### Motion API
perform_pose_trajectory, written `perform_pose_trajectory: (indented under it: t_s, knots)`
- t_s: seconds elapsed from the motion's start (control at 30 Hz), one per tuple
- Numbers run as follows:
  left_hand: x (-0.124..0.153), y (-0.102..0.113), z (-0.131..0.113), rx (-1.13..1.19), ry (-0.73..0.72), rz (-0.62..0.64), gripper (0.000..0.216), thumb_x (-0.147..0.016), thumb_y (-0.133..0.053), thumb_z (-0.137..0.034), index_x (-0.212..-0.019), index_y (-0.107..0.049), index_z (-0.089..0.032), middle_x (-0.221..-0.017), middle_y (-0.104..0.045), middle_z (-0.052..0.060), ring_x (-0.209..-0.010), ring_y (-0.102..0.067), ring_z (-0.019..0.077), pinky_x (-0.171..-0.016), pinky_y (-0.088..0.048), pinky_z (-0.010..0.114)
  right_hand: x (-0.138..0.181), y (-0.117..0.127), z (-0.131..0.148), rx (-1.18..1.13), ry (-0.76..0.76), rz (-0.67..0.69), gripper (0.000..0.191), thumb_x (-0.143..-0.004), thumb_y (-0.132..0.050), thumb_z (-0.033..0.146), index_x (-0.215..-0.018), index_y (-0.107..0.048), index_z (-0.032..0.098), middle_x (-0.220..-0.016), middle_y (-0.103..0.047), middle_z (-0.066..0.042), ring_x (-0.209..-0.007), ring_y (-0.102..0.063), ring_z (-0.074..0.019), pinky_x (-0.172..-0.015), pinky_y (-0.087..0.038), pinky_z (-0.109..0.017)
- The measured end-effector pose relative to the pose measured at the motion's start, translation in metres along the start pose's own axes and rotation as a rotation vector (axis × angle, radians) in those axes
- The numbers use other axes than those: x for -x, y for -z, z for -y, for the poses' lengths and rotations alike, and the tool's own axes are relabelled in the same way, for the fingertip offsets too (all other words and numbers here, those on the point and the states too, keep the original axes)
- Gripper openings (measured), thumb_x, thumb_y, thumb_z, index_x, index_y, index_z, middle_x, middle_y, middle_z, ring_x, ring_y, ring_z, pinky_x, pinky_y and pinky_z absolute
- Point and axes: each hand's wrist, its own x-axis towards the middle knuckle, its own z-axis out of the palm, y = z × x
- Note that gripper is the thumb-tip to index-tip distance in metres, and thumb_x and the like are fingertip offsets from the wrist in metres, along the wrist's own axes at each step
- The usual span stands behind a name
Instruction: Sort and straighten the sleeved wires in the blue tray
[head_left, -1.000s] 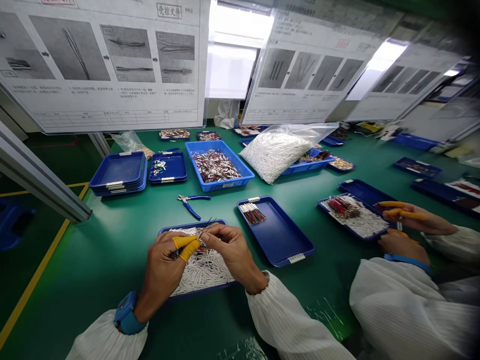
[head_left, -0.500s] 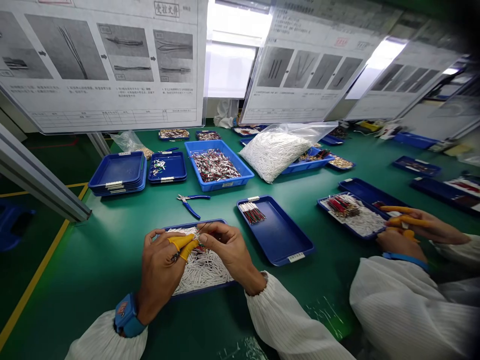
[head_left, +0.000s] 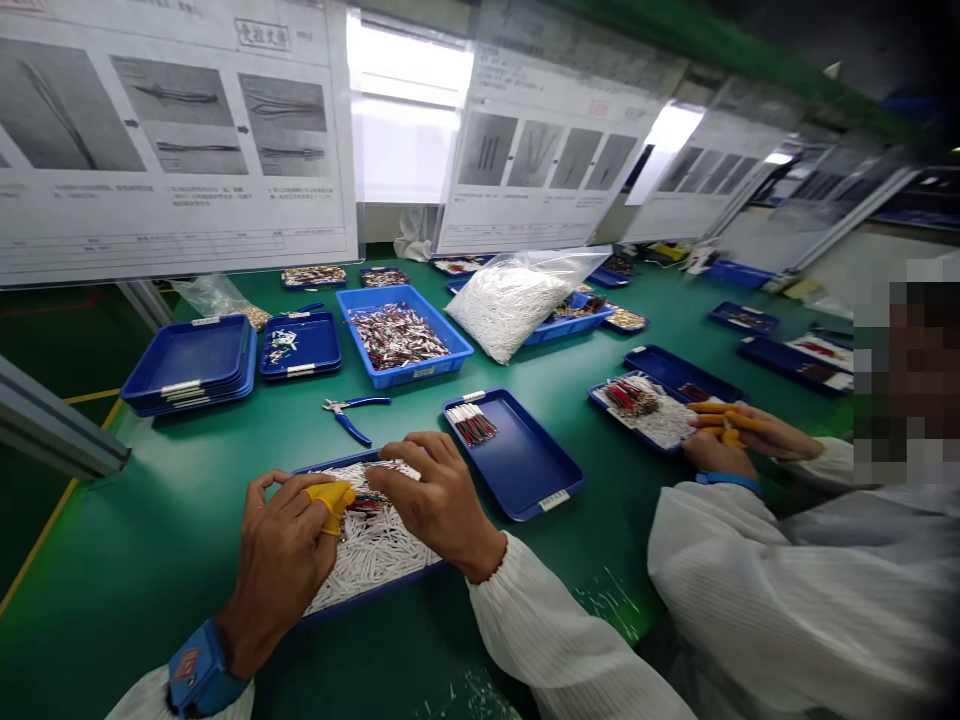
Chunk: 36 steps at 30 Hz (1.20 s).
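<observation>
My left hand (head_left: 281,555), with yellow finger cots (head_left: 330,500) on thumb and index finger, is pinched closed over the left side of a blue tray. What it holds, if anything, is too small to make out. The tray (head_left: 375,597) is full of short white tubes (head_left: 375,560), with some red and dark wires (head_left: 369,503) lying on top. Above its right side hovers my right hand (head_left: 446,505), fingers apart and curved downward, with nothing visible in them. Right of it, another blue tray (head_left: 529,450) carries a row of white-ended wires (head_left: 472,425).
Blue-handled cutters (head_left: 352,412) lie behind the tube tray. Farther back are stacked trays (head_left: 187,360), a blue bin of wire pieces (head_left: 401,335) and a bag of white tubes (head_left: 510,305). A co-worker's hands (head_left: 739,440) work at a tray on the right.
My hands have come apart: the right hand has left the left fingertips and spread its fingers. The view has turned right, bringing more of the co-worker into sight.
</observation>
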Motion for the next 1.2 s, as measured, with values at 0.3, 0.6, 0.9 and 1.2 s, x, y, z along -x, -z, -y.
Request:
perform_pose_trajectory:
  t_s: [0.3, 0.6, 0.9, 1.2]
  knots:
    - [0.005, -0.011, 0.013, -0.06, -0.002, 0.067, 0.021, -0.089, -0.05, -0.019, -0.071, -0.058, -0.025, -0.077, -0.076, 0.002, -0.095, -0.072, 0.0293, -0.096, -0.037, 0.052, 0.001, 0.004, -0.009, -0.058, -0.082, 0.066, 0.018, -0.098, -0.06, 0.02, -0.091, -0.076, 0.023, -0.086, -0.076, -0.001, -0.081, -0.059, -0.0187, -0.075, -0.039, -0.035]
    - [0.004, -0.013, 0.028, -0.061, 0.219, 0.038, 0.023, -0.088, -0.05, -0.037, -0.072, -0.061, -0.024, -0.073, -0.072, 0.007, -0.075, -0.067, 0.0293, -0.097, -0.041, 0.054, 0.022, 0.037, -0.135, 0.328, -0.981, 0.165, 0.025, -0.093, -0.058, 0.029, -0.095, -0.082, 0.023, -0.1, -0.079, -0.01, -0.092, -0.07, -0.0266, -0.075, -0.048, -0.031]
    - [0.007, -0.016, 0.028, -0.028, 0.231, 0.113, 0.026, -0.086, -0.051, -0.031, -0.06, -0.053, -0.025, -0.066, -0.065, 0.003, -0.068, -0.063, 0.0251, -0.094, -0.044, 0.05, 0.036, 0.014, -0.162, 0.348, -1.028, 0.276, 0.027, -0.092, -0.058, 0.03, -0.091, -0.083, 0.023, -0.093, -0.08, -0.01, -0.091, -0.073, -0.0258, -0.074, -0.049, -0.028]
    - [0.009, -0.02, 0.027, -0.021, 0.242, 0.119, 0.023, -0.083, -0.051, -0.029, -0.061, -0.051, -0.026, -0.06, -0.063, 0.001, -0.064, -0.062, 0.0233, -0.096, -0.045, 0.047, 0.039, 0.01, -0.166, 0.261, -0.937, 0.284, 0.035, -0.087, -0.054, 0.015, -0.103, -0.082, 0.028, -0.103, -0.079, -0.005, -0.098, -0.071, -0.0215, -0.089, -0.048, -0.025]
